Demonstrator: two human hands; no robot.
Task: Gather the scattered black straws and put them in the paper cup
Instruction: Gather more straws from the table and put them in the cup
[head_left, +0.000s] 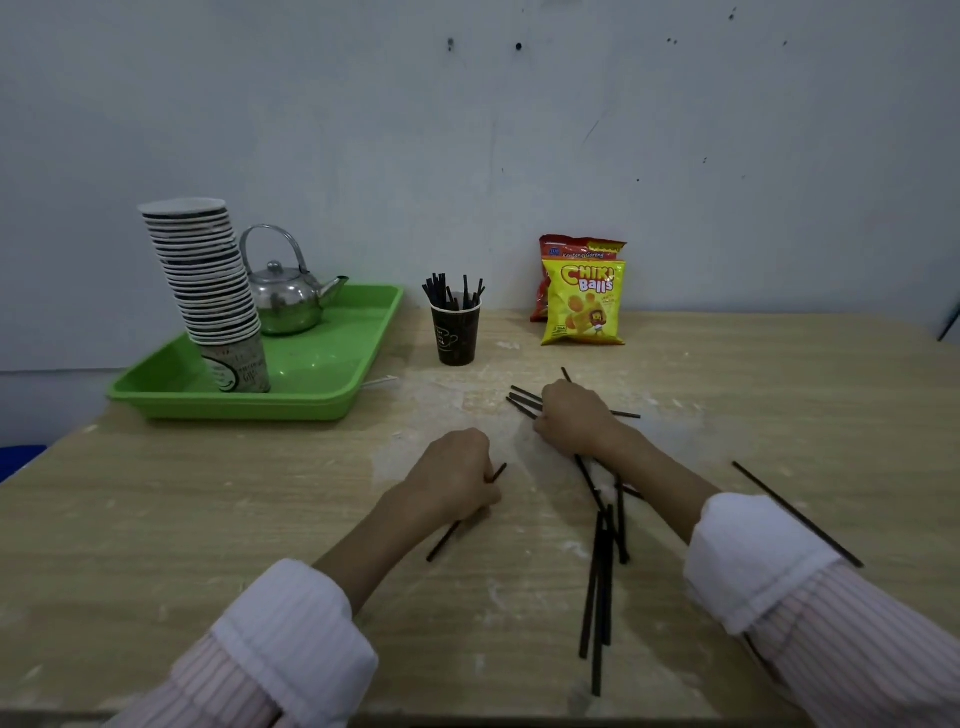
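While the paper cup (456, 332) is standing upright at the far middle of the table (156, 519), already bristling with a few black straws, I am working both hands on the near side of it.

Head view: my left hand (457, 470) is curling shut around one straw (465, 514), which is running diagonally, its far tip pointing roughly toward the cup. My right hand (574, 415) is lying knuckles-up over a small fan of straws (524, 400); the fingers are folding under, but I cannot tell whether they are actually gripping. It is the hand nearer the cup, sitting just this side of it and a little to the right.

Further from the cup, a loose bundle (602, 561) is lying with its long axis pointing more or less at the cup, between my forearms. One stray straw (795, 512) is lying well off to the right, angling away.

Judgement: right hand's fan goes in first.
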